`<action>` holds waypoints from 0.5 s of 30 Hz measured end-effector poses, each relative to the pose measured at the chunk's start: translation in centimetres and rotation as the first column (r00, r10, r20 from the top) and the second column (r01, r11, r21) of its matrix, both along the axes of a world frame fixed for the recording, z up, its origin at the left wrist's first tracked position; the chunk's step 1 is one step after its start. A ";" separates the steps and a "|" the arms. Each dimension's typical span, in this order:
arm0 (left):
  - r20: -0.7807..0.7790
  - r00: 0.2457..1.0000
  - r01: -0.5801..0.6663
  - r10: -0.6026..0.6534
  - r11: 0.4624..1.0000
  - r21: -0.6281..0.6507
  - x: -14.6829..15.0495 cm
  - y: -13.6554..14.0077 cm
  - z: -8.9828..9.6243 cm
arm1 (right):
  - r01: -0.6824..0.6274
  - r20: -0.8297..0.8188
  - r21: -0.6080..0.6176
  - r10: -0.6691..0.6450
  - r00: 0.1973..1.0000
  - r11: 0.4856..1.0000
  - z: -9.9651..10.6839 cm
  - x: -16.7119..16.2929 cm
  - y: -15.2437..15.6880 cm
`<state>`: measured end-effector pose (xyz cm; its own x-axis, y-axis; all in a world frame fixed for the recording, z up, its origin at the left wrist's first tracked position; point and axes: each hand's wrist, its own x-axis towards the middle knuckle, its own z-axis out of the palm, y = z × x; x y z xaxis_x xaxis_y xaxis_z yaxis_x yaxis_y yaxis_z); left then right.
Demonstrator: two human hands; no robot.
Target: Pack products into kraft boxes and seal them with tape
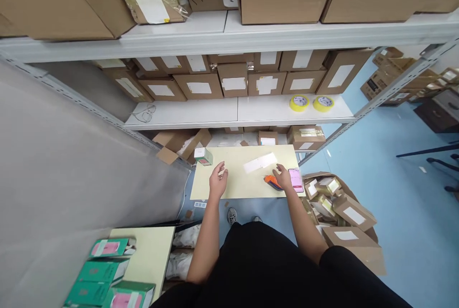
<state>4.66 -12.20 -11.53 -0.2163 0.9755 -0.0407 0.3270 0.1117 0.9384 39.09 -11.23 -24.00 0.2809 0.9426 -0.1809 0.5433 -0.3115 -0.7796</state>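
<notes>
My left hand (218, 181) is raised over the left part of the cream table (233, 188), fingers apart and holding nothing. Just beyond it, near the far left corner, stands a small white and green box (203, 156). Above the right part of the table is my right hand (283, 178), its fingers loosely spread. An orange and dark-blue hand tool (272, 182) lies beside its fingers; whether they touch is unclear. Between the hands, farther back, a white paper strip (260, 162) lies at a slant. A phone with a pink screen (296, 180) lies by the right edge.
A metal shelf (193, 112) ahead carries labelled cartons (199, 87) and yellow tape rolls (299, 103). An open carton (179, 145) sits behind the table's left end. At right, a large box (324, 174) holds several small parcels. Green boxes (96, 269) lie on a side table at lower left.
</notes>
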 end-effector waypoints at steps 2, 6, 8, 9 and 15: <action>0.005 1.000 -0.020 0.019 1.000 0.024 0.3 -0.9 0.0 | -0.022 -0.118 0.113 0.035 0.992 0.993 2.0 -0.9 0.9; -0.002 0.996 -0.088 0.088 0.995 0.038 -0.4 -4.1 -0.5 | -0.087 -0.324 0.208 0.152 0.934 0.974 5.4 -4.3 2.9; -0.011 0.990 -0.139 0.140 0.990 0.038 -1.6 -6.1 -0.7 | -0.147 -0.388 0.225 0.227 0.894 0.963 6.6 -6.7 3.4; -0.014 0.985 -0.171 0.171 0.985 0.038 -2.3 -7.1 -0.7 | -0.182 -0.407 0.232 0.265 0.874 0.956 7.1 -8.1 3.5; -0.031 0.904 -0.426 0.427 0.903 0.052 -7.6 -13.9 -0.2 | -0.380 -0.450 0.265 0.463 0.764 0.886 9.3 -16.8 1.8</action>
<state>-2.95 -26.13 -11.78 -0.6127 0.7902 0.0165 0.2950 0.2093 0.9323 22.33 -9.44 -14.71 -0.2383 0.9707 -0.0304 0.1271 0.0001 -0.9919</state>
